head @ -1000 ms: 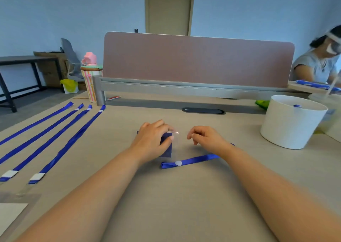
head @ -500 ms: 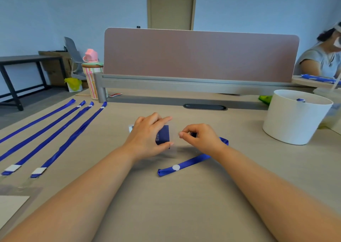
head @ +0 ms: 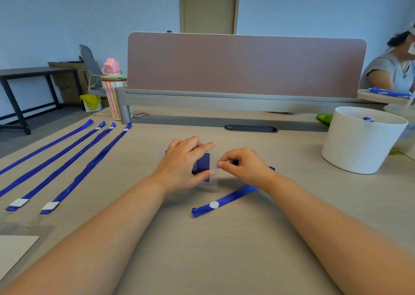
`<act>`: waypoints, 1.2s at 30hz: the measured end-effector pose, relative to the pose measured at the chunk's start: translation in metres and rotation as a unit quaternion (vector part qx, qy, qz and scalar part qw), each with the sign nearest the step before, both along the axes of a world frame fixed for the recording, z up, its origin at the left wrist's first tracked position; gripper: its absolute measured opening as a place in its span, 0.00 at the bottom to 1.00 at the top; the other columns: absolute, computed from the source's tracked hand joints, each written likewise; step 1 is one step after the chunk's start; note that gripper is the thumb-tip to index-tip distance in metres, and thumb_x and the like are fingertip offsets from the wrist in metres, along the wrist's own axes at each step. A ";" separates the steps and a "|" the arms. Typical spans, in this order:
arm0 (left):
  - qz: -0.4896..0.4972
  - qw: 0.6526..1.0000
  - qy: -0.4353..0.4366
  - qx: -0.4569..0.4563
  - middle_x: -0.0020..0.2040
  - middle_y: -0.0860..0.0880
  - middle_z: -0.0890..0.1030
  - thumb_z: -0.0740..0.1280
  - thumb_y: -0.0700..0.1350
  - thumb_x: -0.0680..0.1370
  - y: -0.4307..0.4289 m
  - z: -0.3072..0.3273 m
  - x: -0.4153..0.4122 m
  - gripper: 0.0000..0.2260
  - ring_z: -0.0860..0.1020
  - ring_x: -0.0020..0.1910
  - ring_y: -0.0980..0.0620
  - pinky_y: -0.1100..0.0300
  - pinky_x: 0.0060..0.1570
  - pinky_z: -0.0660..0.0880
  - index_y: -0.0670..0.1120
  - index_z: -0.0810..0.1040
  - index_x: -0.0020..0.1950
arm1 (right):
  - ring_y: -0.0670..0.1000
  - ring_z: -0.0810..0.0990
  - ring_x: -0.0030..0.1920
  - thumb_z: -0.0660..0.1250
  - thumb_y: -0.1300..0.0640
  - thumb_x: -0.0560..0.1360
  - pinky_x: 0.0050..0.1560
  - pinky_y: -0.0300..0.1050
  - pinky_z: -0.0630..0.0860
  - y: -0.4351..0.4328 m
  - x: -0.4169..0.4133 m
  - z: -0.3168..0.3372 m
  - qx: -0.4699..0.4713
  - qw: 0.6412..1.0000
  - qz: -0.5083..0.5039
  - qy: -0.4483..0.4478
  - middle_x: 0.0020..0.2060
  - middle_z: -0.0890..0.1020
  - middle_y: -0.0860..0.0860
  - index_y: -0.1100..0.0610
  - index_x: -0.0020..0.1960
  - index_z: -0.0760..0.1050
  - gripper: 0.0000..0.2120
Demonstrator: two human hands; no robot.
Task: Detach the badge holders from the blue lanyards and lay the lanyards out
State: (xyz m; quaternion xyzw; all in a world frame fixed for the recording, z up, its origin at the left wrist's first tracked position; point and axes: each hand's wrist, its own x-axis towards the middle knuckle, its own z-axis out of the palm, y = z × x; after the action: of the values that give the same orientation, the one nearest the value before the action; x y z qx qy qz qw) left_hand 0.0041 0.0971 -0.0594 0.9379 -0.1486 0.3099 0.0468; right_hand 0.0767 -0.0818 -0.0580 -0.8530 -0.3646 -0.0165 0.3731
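Note:
A clear badge holder with a dark blue card inside lies mid-table under my left hand, whose thumb and fingers grip it at its edges. My right hand pinches the lanyard's end right at the holder's right edge, thumb and forefinger together. The blue lanyard, with a white dot on it, trails from under my right hand toward me and ends in a folded tip. Several blue lanyards lie stretched out in parallel on the left of the table.
A white round tub stands at the right. A pink divider screen closes the table's far side, with a striped cup at its left end. Clear holders and a white card lie at the near left. A person sits at far right.
My left hand has lifted off the holder a little and now grips its edges, showing more of the blue card. My right hand's pinch has stayed at the holder's right edge.

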 end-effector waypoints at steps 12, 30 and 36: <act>-0.008 1.000 0.002 0.002 0.46 0.47 0.76 0.67 0.56 0.69 0.000 -0.002 0.002 0.30 0.76 0.45 0.47 0.56 0.50 0.64 0.44 0.72 0.67 | 0.43 0.69 0.33 0.61 0.57 0.78 0.37 0.27 0.67 -0.002 0.000 0.002 -0.018 0.998 0.050 0.026 0.31 0.73 0.43 0.45 0.37 0.73 0.13; -0.008 0.999 0.029 -0.035 0.49 0.47 0.75 0.62 0.57 0.73 0.003 -0.003 0.005 0.27 0.74 0.49 0.49 0.57 0.52 0.61 0.47 0.69 0.69 | 0.40 0.72 0.32 0.57 0.64 0.78 0.39 0.34 0.67 -0.001 -0.006 0.007 0.004 0.990 0.074 0.119 0.33 0.76 0.47 0.50 0.43 0.70 0.10; 0.029 0.999 0.013 -0.041 0.49 0.49 0.75 0.68 0.54 0.73 -0.001 0.000 -0.001 0.24 0.74 0.51 0.49 0.59 0.53 0.58 0.49 0.71 0.68 | 0.39 0.75 0.32 0.60 0.63 0.78 0.36 0.26 0.71 -0.002 -0.008 0.008 0.016 0.992 0.074 0.097 0.36 0.76 0.45 0.55 0.48 0.74 0.06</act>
State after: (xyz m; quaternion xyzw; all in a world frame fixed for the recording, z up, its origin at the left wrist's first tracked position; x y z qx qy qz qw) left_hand 0.0036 0.0964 -0.0596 0.9431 -0.1081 0.3044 0.0783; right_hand 0.0688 -0.0840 -0.0497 -0.8151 -0.3885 0.0881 0.4206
